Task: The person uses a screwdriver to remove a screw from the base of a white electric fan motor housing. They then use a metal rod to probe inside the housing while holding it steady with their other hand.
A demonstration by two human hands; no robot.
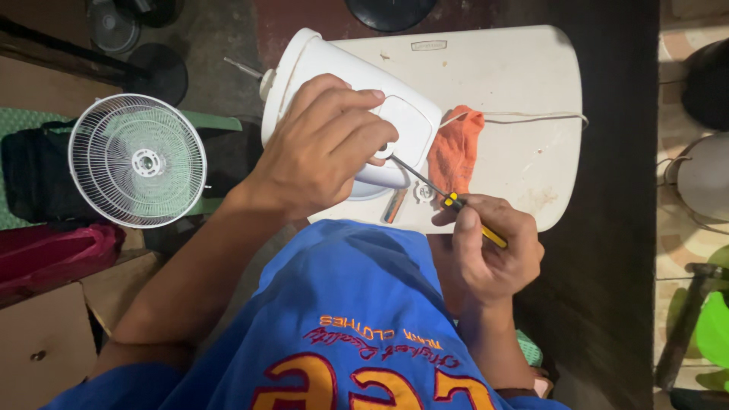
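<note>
Left hand: your left hand (326, 144) lies spread over the back of the white fan motor housing (345, 99), fingers curled down onto it and pressing it to the bench.
Right hand: your right hand (493, 247) is closed around the yellow-and-black handle of the screwdriver (444, 196), thumb laid along the grip.
Screwdriver: its thin dark shaft runs up and to the left from your right hand; the tip meets the housing just under your left fingertips, at the raised rectangular panel.
Fan motor housing: it lies on its side at the near-left part of the white bench (524, 83), its metal shaft (243, 68) sticking out past the bench's left edge.
Orange rag: the orange rag (456, 148) lies crumpled on the bench just right of the housing, beside the screwdriver shaft.
Cord: a pale power cord (531, 116) runs across the bench from the rag toward the right edge.
Small parts: a small white round piece (422, 192) sits on the bench near the screwdriver; what it is I cannot tell.
Fan guard: a white wire fan guard (137, 161) lies well apart to your left, resting over a green surface.
Floor: dark round fan bases (156, 72) stand on the floor beyond the guard.
</note>
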